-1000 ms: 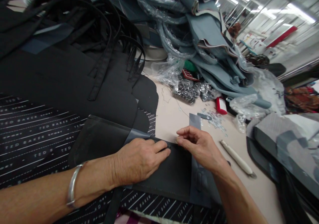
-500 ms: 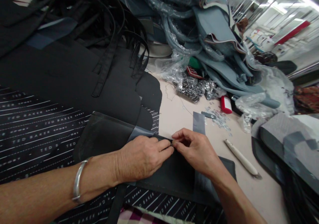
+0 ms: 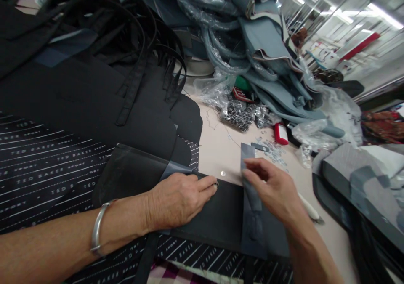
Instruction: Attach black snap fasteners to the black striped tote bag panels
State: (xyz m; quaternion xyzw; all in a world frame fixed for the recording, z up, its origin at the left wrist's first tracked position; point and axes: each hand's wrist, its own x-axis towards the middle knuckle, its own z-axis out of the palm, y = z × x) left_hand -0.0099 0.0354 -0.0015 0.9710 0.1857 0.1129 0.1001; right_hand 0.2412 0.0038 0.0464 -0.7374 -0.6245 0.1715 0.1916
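A long black panel (image 3: 227, 204), which looks like a bag piece, lies across the middle. My left hand (image 3: 181, 200) is closed on its upper edge, with a small metal snap part (image 3: 216, 184) at the fingertips. A round metal disc (image 3: 223, 173) rests on the table just beyond that edge. My right hand (image 3: 273, 187) hovers to the right over a dark grey strip (image 3: 248, 150) that crosses the panel, its thumb and forefinger apart with nothing visible between them. The other right fingers are partly hidden.
Black pieces with straps (image 3: 126, 94) are heaped at upper left, on lining printed with lettering (image 3: 47, 166). Behind are blue-grey bag pieces (image 3: 265, 40) in plastic. Loose metal washers (image 3: 274, 153), a red container (image 3: 280, 133) and a pale-handled tool (image 3: 307, 206) lie to the right.
My right hand has moved right, away from the left fingertips. The metal disc now shows on the table beyond the panel's edge. My left hand has barely moved.
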